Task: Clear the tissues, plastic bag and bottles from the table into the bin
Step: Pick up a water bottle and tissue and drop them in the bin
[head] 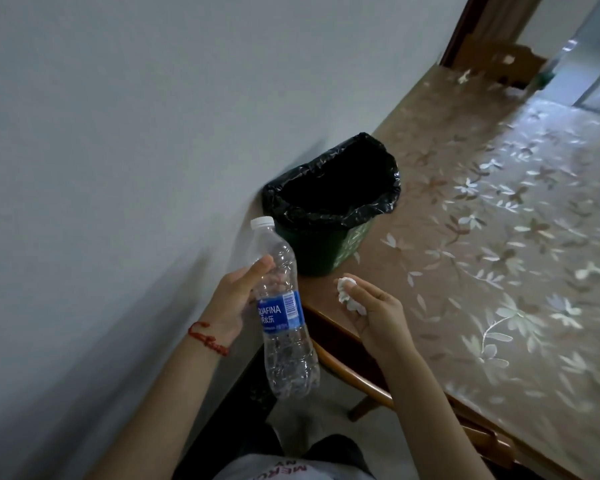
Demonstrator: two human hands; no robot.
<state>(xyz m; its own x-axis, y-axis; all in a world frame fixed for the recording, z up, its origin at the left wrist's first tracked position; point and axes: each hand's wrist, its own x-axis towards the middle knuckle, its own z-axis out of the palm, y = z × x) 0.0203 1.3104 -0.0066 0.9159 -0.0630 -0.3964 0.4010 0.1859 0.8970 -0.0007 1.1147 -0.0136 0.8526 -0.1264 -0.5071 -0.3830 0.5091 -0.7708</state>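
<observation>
My left hand [238, 299] grips a clear plastic bottle [284, 317] with a blue label and white cap, held upright off the table's near corner. My right hand [378, 313] pinches a crumpled white tissue [347, 294] just above the table edge. The green bin [329, 202], lined with a black bag, stands on the table corner against the wall, just beyond both hands. Its mouth is open and dark inside. More white tissue bits [465, 76] lie at the table's far end.
The table [499, 237] wears a brown floral cloth and runs away to the right. A grey wall [118, 133] fills the left. A wooden chair [361, 375] sits under the near table edge. A cardboard box [506, 60] stands at the far end.
</observation>
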